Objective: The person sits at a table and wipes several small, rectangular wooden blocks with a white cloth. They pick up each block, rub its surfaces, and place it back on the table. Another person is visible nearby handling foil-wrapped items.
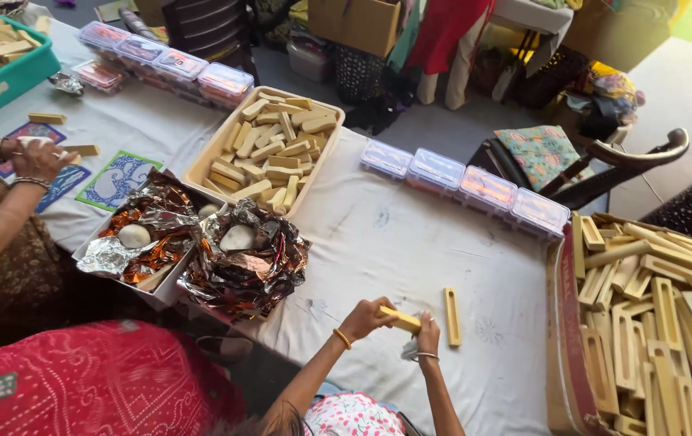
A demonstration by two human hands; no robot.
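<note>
1. Left hand [364, 317] fingers grasp one end of a yellow wooden piece [400, 320]; right hand [427, 333] fingers clench its other end.
2. At three o'clock, just beside, a slotted yellow bar [452, 316] lies on the white-clothed desk [411, 234].
3. Farther at three o'clock, a box of yellow frames [653, 315].

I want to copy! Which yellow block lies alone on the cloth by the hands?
The long slotted yellow block just beside the right hand; the others sit heaped in trays or held.
</note>
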